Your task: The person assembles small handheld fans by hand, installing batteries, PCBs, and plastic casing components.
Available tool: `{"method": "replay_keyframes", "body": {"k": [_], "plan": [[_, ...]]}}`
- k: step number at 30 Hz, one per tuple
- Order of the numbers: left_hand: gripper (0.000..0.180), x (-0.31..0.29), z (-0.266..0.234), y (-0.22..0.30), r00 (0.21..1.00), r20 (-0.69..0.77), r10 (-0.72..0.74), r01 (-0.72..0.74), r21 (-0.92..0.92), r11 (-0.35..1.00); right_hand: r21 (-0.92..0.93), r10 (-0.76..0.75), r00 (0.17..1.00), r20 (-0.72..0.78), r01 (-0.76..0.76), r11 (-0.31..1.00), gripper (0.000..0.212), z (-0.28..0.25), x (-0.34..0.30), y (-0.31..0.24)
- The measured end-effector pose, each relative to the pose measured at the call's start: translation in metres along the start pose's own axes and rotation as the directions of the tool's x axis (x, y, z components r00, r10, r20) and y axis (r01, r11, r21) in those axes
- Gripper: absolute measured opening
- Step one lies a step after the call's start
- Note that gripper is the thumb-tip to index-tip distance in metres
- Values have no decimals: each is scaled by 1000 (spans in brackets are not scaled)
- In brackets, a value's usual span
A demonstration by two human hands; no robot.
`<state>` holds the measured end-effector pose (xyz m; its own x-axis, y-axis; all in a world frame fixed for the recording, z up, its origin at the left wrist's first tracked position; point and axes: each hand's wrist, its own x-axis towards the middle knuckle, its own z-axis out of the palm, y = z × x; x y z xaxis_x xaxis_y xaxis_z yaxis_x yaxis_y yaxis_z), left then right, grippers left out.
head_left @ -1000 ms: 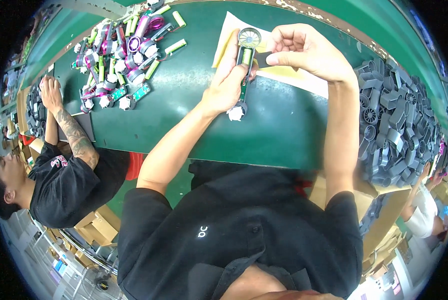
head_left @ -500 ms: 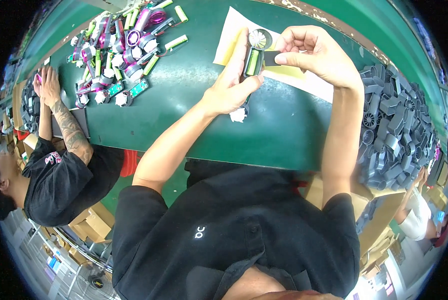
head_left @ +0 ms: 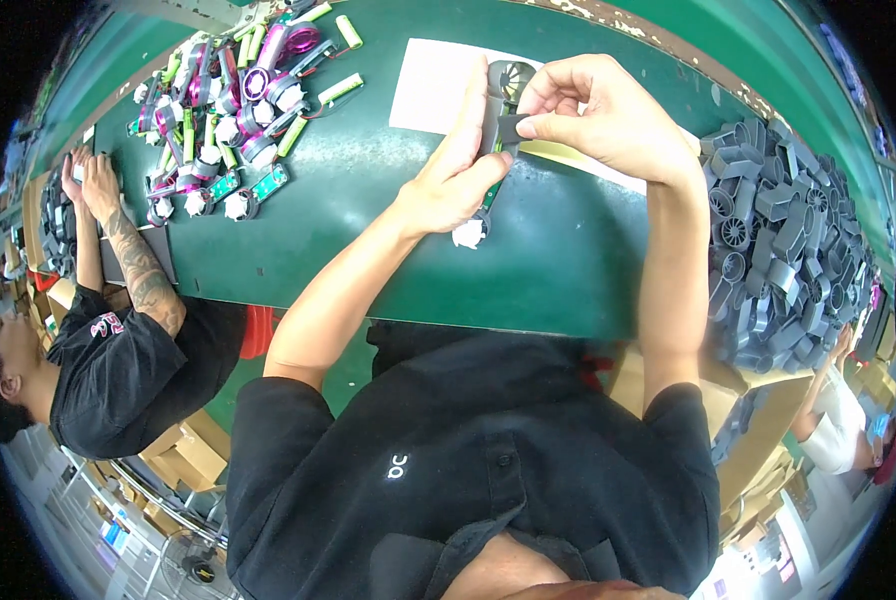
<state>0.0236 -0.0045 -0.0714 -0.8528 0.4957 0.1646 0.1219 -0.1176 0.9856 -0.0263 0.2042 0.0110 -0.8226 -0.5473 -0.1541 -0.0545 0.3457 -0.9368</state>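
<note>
Left hand [head_left: 448, 180] grips grey fan housing [head_left: 501, 95]; right hand [head_left: 608, 115] pinches its side.

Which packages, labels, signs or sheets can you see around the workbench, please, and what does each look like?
Paper sheet: flat on the green table, beyond the left hand and right hand; white, yellowish edge.
Cardboard boxes: floor, lower left beside a co-worker; plain brown.
Screens or signs: none legible.

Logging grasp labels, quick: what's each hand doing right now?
Left hand: closed around the small fan assembly, steadying it over the green table.
Right hand: fingers pinched on a dark grey part at the same assembly.
</note>
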Motion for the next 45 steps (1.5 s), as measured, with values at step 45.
{"method": "replay_keyframes", "body": {"k": [45], "plan": [[97, -2, -3, 8, 997, -56, -59, 62, 40, 997, -300, -153, 947, -283, 64, 952, 13, 41, 5, 6]]}}
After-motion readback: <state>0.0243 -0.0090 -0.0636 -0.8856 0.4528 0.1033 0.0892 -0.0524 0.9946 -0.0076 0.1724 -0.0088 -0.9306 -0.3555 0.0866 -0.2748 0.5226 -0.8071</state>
